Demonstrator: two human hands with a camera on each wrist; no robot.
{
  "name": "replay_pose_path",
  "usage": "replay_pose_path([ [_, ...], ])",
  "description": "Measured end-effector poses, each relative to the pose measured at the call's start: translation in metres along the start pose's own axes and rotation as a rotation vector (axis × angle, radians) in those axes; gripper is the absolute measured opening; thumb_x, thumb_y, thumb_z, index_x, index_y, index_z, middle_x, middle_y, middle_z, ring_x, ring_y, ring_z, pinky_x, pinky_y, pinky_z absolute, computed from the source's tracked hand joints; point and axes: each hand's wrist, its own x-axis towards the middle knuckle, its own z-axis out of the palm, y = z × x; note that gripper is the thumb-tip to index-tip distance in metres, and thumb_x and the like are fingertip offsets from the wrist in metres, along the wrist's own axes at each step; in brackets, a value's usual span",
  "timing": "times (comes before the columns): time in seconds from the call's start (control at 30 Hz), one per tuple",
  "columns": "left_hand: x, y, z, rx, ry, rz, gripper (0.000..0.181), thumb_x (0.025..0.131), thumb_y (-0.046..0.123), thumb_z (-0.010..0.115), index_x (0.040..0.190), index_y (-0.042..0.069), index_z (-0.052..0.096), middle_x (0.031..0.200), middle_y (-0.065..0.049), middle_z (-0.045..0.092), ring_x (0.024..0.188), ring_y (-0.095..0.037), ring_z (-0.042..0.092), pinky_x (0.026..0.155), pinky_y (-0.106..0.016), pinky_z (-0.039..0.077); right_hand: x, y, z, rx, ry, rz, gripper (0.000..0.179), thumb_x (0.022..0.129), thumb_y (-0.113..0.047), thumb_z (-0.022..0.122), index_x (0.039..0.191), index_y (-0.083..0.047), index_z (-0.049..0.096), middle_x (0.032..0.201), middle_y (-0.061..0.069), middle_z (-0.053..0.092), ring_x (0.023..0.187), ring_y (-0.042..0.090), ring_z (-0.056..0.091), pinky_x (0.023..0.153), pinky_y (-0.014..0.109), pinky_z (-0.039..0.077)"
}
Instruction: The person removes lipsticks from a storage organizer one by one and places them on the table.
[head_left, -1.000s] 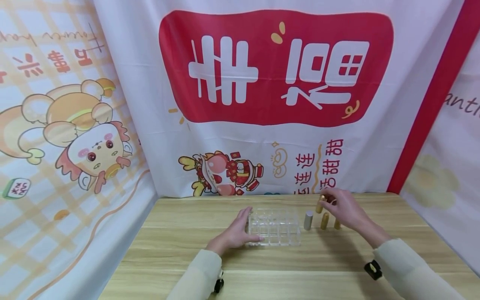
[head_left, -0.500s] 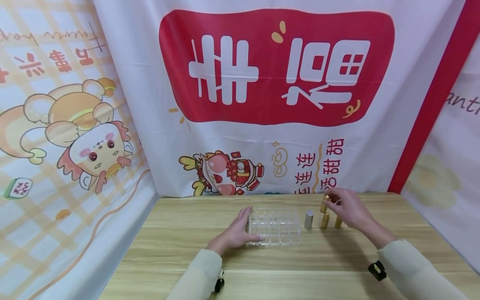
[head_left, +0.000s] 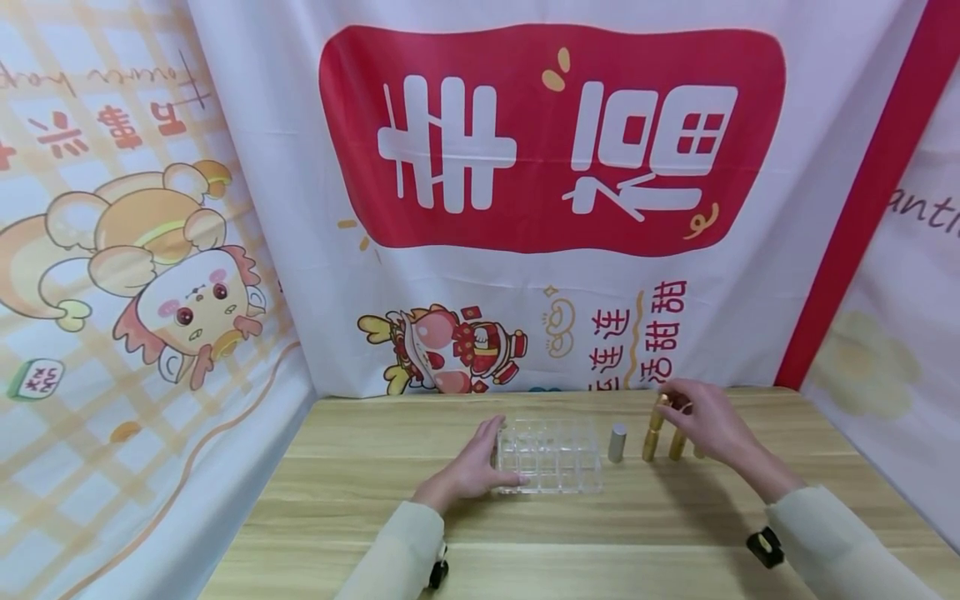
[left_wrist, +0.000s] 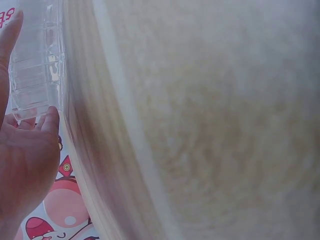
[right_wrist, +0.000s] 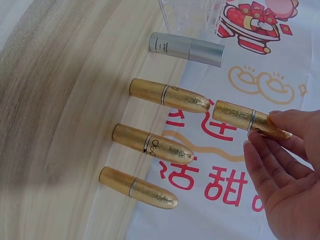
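A clear compartmented lipstick organizer (head_left: pixel 551 457) stands on the table, and my left hand (head_left: pixel 472 468) grips its left end, thumb at the front corner and fingers at the back. To the right, my right hand (head_left: pixel 708 418) pinches a gold lipstick (right_wrist: pixel 232 115) by its rounded end, above the table. Its flat end is close to the tip of a standing gold lipstick (right_wrist: pixel 167 95); whether they touch I cannot tell. Two more gold lipsticks, a middle one (right_wrist: pixel 152 143) and an outer one (right_wrist: pixel 138 187), stand upright alongside. A silver lipstick (head_left: pixel 617 443) stands nearest the organizer.
The wooden table (head_left: pixel 585 537) meets a printed white cloth (head_left: pixel 551 333) hanging behind it. More printed cloth (head_left: pixel 150 317) hangs on the left, close to the table's edge. The lipsticks stand close together.
My right hand has moved a little to the right with the gold lipstick, which now hangs above a standing one. The left hand and organizer have stayed put.
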Motion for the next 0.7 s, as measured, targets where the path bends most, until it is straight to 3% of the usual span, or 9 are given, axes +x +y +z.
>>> replay_pose_path([
  [0.7, 0.0012, -0.0026, 0.0015, -0.004, 0.007, 0.0, 0.119, 0.078, 0.049, 0.088, 0.165, 0.016, 0.015, 0.168, -0.011, 0.02, 0.154, -0.032, 0.022, 0.125, -0.051, 0.022, -0.0044, 0.0101, -0.0091, -0.015, 0.018, 0.013, 0.019, 0.094, -0.009, 0.074, 0.111, 0.0, 0.071, 0.095, 0.009, 0.072, 0.085, 0.024, 0.068, 0.075, 0.045, 0.061],
])
